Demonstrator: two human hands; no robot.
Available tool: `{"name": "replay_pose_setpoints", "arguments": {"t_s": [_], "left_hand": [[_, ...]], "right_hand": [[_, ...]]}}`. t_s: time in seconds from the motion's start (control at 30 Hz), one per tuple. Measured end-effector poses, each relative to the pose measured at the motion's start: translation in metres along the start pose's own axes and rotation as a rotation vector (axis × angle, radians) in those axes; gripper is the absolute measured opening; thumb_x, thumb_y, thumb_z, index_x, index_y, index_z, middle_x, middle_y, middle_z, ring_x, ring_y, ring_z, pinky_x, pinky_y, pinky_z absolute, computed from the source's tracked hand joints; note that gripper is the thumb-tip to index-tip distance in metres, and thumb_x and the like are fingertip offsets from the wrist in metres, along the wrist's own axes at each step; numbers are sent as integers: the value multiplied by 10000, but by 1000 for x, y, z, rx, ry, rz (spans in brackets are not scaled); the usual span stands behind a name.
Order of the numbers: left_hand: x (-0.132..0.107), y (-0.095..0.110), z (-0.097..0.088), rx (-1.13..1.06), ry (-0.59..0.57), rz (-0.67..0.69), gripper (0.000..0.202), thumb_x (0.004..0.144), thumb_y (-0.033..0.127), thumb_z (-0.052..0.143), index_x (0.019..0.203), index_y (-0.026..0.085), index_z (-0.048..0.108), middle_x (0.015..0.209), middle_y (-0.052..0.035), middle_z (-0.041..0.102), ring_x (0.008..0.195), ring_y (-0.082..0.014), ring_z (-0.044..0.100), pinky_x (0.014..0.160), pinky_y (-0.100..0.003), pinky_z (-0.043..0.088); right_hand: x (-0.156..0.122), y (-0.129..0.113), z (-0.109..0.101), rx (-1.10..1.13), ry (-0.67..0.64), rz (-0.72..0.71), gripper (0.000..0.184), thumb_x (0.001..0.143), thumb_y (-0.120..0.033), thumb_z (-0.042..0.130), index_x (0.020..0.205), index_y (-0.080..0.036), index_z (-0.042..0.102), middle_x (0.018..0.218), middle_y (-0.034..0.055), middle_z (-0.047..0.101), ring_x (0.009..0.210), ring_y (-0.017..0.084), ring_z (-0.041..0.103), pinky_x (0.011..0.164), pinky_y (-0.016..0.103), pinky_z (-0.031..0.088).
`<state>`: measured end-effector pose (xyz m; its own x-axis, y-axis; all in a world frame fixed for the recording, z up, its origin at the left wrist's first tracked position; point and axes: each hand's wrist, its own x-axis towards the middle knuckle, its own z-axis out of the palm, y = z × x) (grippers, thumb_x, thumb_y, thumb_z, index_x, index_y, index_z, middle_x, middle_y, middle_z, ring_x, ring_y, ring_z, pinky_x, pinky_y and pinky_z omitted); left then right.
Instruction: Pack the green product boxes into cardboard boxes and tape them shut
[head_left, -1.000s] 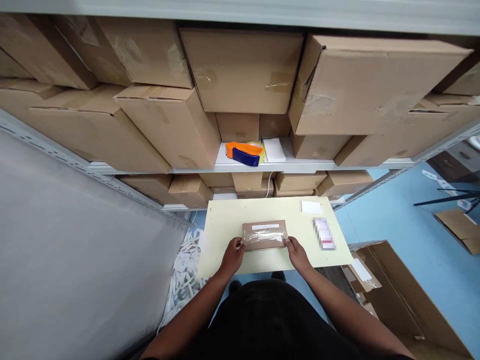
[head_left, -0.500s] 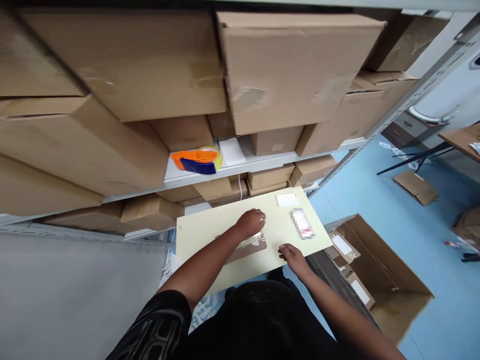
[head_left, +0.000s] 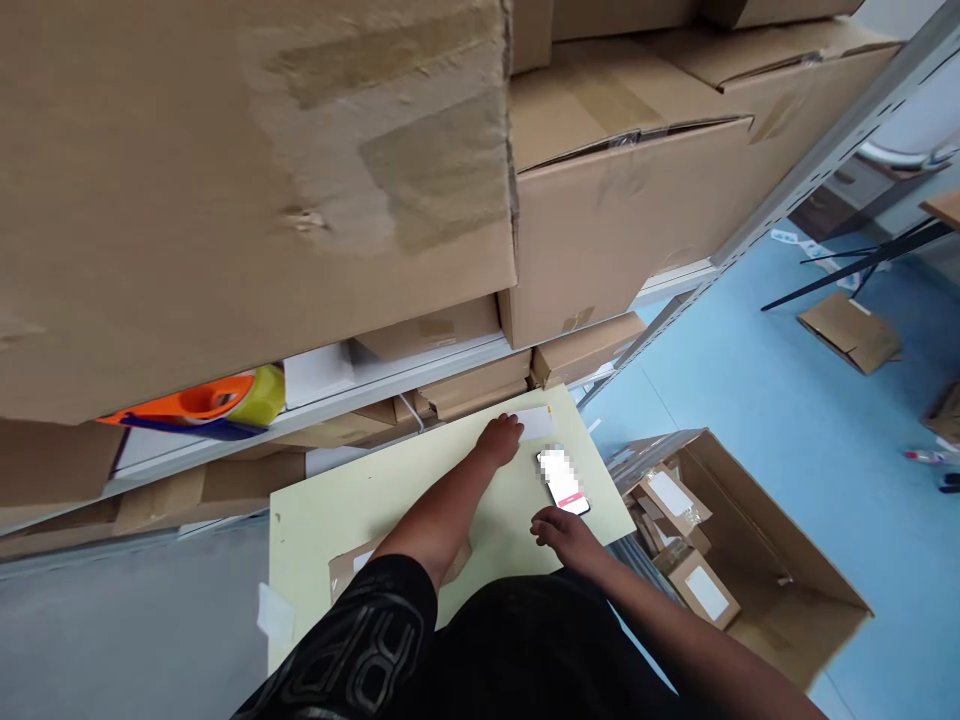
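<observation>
My left hand reaches across a pale yellow board, its fingers loosely bent at the left edge of a small white stack of paper. I see no thing gripped in it. My right hand hovers by the near right edge of the board, fingers loosely curled and slightly apart, holding nothing visible. Just beyond it lies a phone with a lit screen, partly blurred out. Beneath my left forearm is a flat brown cardboard package with clear tape and a white label, mostly hidden by the arm.
A large open carton holding several labelled packages stands on the floor to the right. Shelves full of cardboard boxes rise in front. An orange and blue tape dispenser sits on one shelf, partly behind a big box.
My left hand has moved off the package toward the white paper stack. My view has shifted right and closer to the shelf. The right hand now sits nearer the phone.
</observation>
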<state>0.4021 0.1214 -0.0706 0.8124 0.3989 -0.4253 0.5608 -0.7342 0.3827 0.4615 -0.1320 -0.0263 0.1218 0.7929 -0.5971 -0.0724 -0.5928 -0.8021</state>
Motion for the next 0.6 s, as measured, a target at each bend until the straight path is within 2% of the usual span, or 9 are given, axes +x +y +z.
{"name": "replay_pose_setpoints", "arguments": {"t_s": [0.17,0.33,0.47,0.6], "left_hand": [[7,-9,-1,-23,-35,3,217,843,111,604,1014,186,714,1217,-169,644,1235,-339,541,1059,-455,443],[7,-10,-4,-69,-44,-45,201,820,70,601,948,170,720,1139,-174,675,1170,-338,603,1045,-451,453],[2,-7,-3,-135,4,-141,226,831,80,580,994,164,714,1195,-170,674,1189,-328,609,1045,-432,457],[-2,-8,0,-250,79,-312,178,839,139,581,967,179,698,1170,-154,694,1135,-316,643,973,-412,494]], "right_hand": [[12,3,-10,13,-4,63,270,885,-443,579,933,-208,704,896,47,748,812,207,705,738,313,496],[17,4,-4,36,-11,75,256,876,-436,586,915,-211,702,884,41,739,795,203,702,724,312,490],[18,5,4,58,-8,87,240,872,-421,588,901,-208,695,880,39,735,786,195,699,704,301,482],[18,3,9,46,14,105,239,876,-425,585,893,-212,693,878,40,738,788,198,699,717,308,487]]}}
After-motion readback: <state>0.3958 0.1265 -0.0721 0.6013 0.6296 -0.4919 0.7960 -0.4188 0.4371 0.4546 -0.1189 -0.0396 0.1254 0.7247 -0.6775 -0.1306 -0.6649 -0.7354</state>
